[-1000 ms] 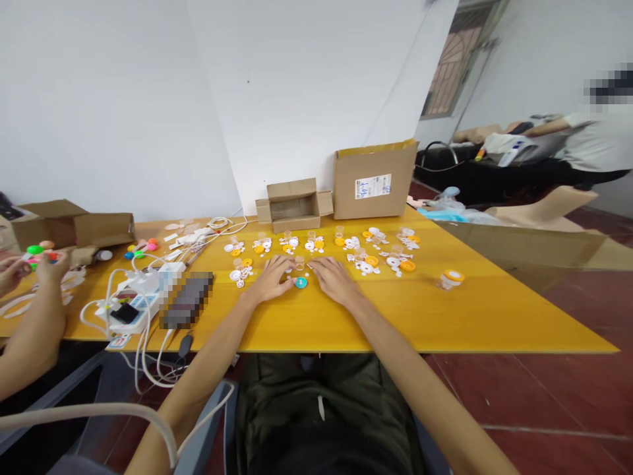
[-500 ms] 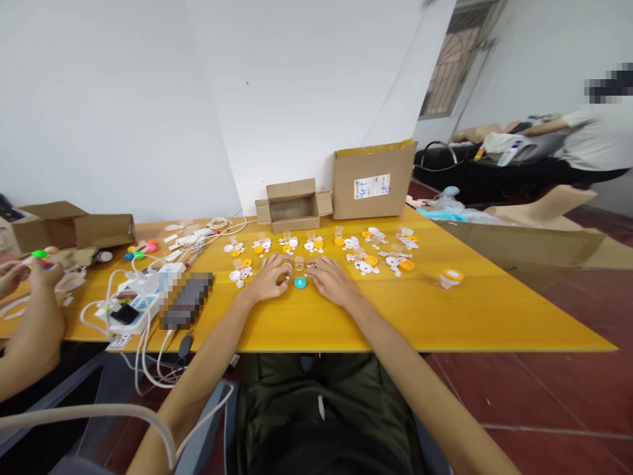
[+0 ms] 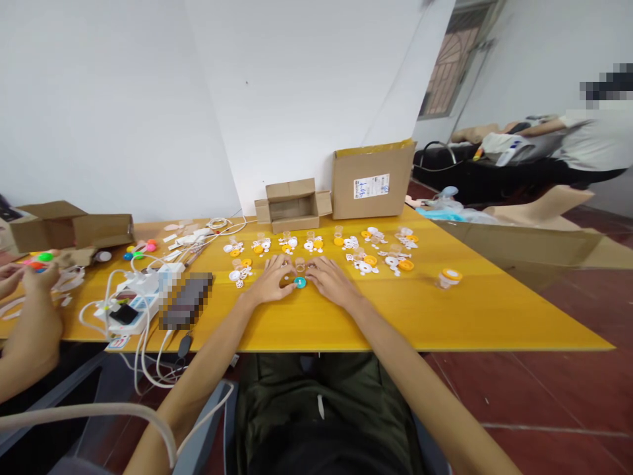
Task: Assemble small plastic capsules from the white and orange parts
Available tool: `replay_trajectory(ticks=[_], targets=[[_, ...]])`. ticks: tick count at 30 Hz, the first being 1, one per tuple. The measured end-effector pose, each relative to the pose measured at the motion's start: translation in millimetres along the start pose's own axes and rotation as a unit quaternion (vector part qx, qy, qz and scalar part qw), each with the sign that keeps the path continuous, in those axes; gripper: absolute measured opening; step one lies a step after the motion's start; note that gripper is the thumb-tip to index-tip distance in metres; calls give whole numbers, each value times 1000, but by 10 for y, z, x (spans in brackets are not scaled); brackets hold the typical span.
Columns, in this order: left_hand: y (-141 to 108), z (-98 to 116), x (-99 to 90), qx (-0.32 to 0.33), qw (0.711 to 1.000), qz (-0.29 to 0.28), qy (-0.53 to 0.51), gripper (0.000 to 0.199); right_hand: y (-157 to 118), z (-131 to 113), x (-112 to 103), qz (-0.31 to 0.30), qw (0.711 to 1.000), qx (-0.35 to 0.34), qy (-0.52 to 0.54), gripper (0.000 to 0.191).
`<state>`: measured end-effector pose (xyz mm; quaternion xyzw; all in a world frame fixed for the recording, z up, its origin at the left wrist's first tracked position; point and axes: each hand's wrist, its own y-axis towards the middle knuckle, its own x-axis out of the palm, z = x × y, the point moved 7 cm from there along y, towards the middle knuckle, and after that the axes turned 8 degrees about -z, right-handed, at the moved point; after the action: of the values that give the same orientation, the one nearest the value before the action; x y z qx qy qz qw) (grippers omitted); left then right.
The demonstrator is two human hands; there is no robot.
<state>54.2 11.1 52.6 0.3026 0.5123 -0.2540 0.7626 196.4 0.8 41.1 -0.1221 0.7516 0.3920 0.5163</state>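
Observation:
A small teal disc (image 3: 300, 282) with a white bit at its centre lies on the table between my hands. Just behind it stands a small clear cup (image 3: 299, 265). My left hand (image 3: 271, 280) rests on the table with fingers stretched forward, its thumb at the disc's left edge. A tiny white piece (image 3: 286, 278) shows between that thumb and the fingers. My right hand (image 3: 330, 280) is open, fingers reaching toward the cup's right side and thumb near the disc; small parts under its fingertips are partly hidden.
Groups of white gears, orange rings (image 3: 366, 260) and clear cups spread behind my hands. A capped clear container (image 3: 449, 278) stands at right. Cardboard boxes (image 3: 373, 181) line the wall. A power strip (image 3: 148, 300), cables and phone lie left, beside another person's hands (image 3: 39, 280).
My left thumb has moved right to the teal disc's edge, and the left fingers have shifted slightly. My right hand stays nearly in place. The other person's hands at left have moved slightly.

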Motion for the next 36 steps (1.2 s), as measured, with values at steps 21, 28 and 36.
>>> replay_trajectory(ticks=[21,28,36], targets=[[2,11,50,-5,1000,-11,-13,26,-20,67,12,12,999,10,32,15],[1,29,42,-6,1000,-14,-13,22,-19,114,9,28,997,18,67,18],[19,21,46,-12,1000,-17,-20,24,12,55,13,33,993,14,109,18]])
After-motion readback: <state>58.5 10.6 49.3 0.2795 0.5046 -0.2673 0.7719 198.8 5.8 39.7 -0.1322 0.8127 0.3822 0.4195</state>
